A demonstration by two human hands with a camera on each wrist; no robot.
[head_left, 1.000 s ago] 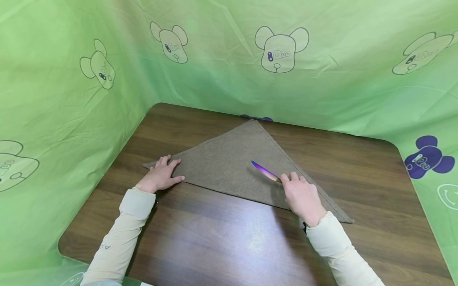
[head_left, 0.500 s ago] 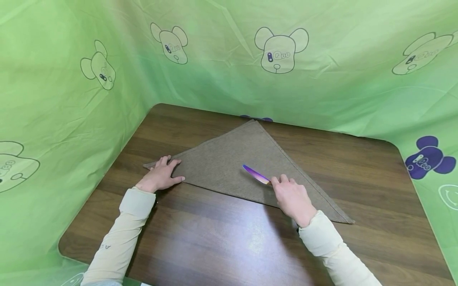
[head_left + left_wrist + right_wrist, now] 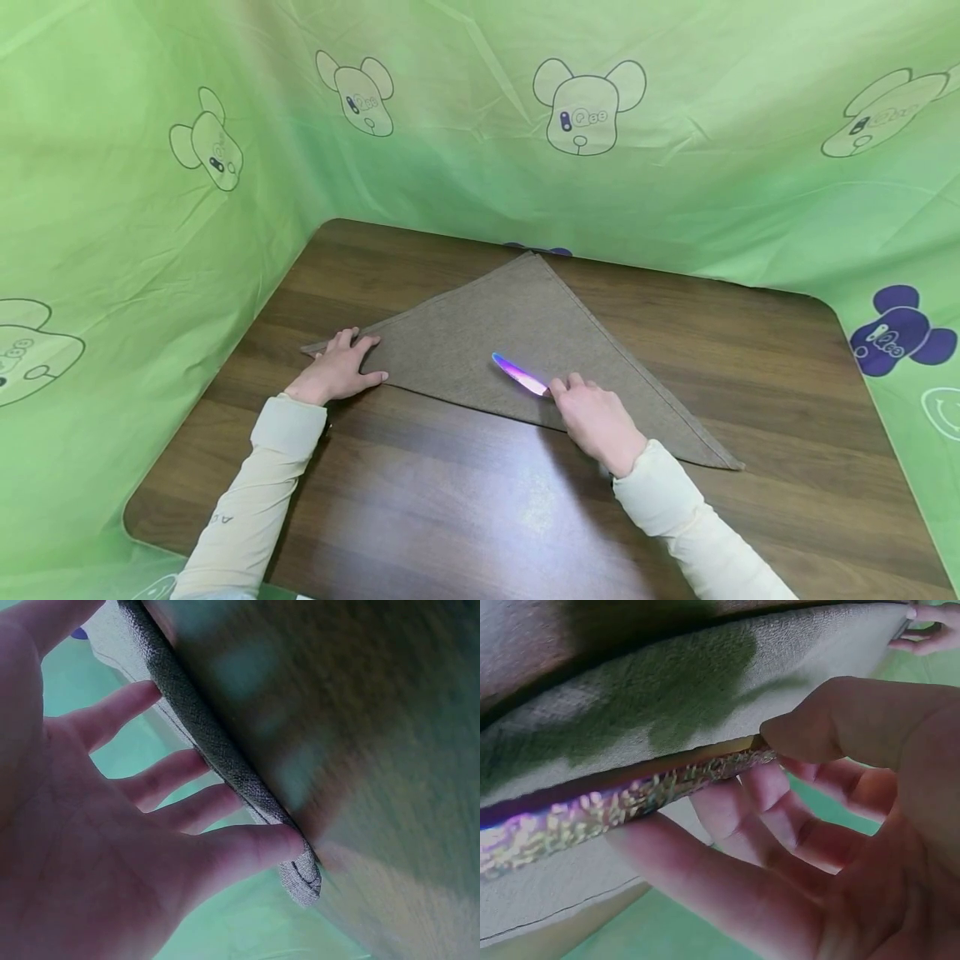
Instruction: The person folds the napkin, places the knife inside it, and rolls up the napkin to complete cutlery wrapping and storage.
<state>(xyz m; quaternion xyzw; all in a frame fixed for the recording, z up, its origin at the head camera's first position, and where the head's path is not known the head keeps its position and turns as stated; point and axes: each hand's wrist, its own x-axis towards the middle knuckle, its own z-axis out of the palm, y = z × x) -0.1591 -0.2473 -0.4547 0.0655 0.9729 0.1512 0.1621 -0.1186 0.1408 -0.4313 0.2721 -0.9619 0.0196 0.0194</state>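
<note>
Cloth (image 3: 480,333) is laid flat on the table (image 3: 412,483) as a triangle, long edge nearest, apex away. Left hand (image 3: 335,371) is rested on the cloth's left corner, fingers spread, thumb by its long edge; probably so the cloth is kept from sliding. Knife (image 3: 520,375) is held over the cloth's middle by the right hand (image 3: 598,421), handle (image 3: 630,802) pinched between thumb and curled fingers, likely for light steering. Tip is aimed toward the cloth's left side; contact with the cloth can't be told. Green sheet (image 3: 465,167) is hung beyond the cloth's apex.
</note>
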